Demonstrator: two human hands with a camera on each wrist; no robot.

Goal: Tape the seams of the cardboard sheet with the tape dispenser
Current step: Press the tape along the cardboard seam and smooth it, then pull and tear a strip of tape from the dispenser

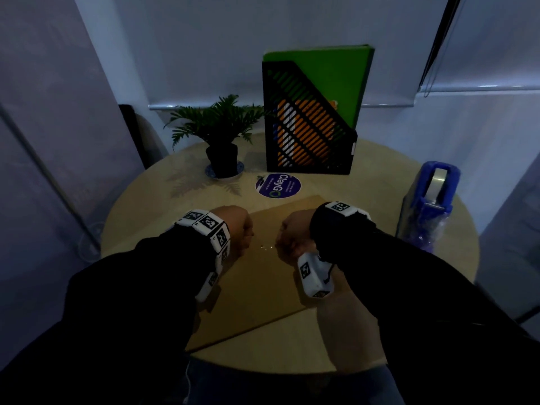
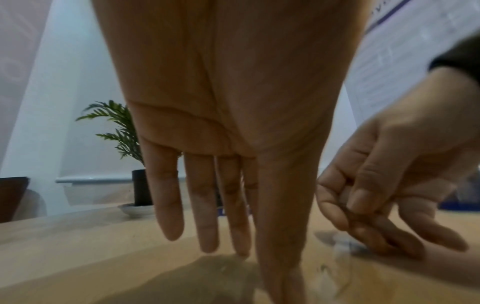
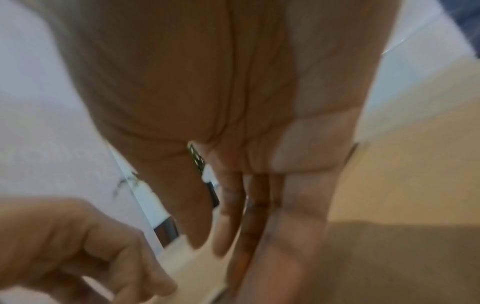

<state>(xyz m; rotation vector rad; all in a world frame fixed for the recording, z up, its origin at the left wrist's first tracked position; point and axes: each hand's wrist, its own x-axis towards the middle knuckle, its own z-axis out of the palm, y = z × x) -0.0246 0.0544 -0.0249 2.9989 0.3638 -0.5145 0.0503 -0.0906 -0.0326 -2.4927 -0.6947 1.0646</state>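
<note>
A brown cardboard sheet (image 1: 263,290) lies flat on the round wooden table (image 1: 365,200). Both my hands hover low over its far half, a short gap apart. Between them a strip of clear tape (image 1: 266,247) glints on the cardboard. My left hand (image 1: 241,229) points down with straight fingers (image 2: 202,205), the thumb reaching the sheet. My right hand (image 1: 293,238) has its fingers (image 2: 376,234) laid on the clear tape (image 2: 337,242). The blue tape dispenser (image 1: 432,200) stands alone at the table's right edge, well away from both hands.
A small potted plant (image 1: 219,135) on a saucer stands at the back left. A black file holder (image 1: 306,118) with green folders is at the back centre. A round purple sticker (image 1: 278,185) lies just beyond the cardboard. Walls close in behind the table.
</note>
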